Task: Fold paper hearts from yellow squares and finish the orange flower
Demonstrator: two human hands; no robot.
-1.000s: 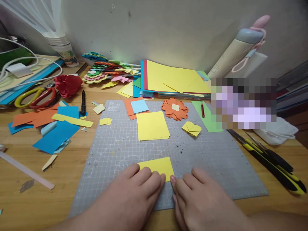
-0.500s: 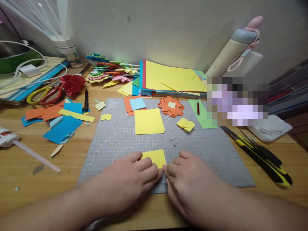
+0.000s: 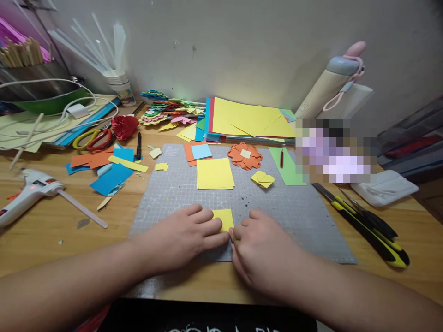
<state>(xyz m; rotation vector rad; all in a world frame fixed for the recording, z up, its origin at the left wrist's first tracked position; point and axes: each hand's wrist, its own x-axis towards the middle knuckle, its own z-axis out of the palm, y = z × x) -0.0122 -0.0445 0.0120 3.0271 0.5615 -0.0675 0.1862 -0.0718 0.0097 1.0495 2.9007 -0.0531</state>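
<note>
A piece of yellow paper (image 3: 224, 217) lies on the grey cutting mat (image 3: 166, 203) near its front edge, partly covered. My left hand (image 3: 194, 235) presses down over it, fingers bent across the paper and its thumb hidden. At the paper's right corner, my right hand (image 3: 258, 249) is closed like a fist, with a fingertip against the edge. Just behind lie a stack of yellow squares (image 3: 215, 174), a folded yellow piece (image 3: 263, 179) and an orange paper flower (image 3: 245, 156) with a pale square at its centre.
Left of the mat are a glue gun (image 3: 38, 189), scissors (image 3: 93, 138), a black pen (image 3: 139, 145) and blue and orange scraps (image 3: 112, 177). A yellow-black utility knife (image 3: 374, 233) lies right. Coloured sheets (image 3: 249, 117) and a leaning bottle (image 3: 321, 85) are at the back.
The view has shifted, bringing the glue gun and the table's front edge into sight. My left fingers have spread slightly over the paper; my right hand stays at its corner.
</note>
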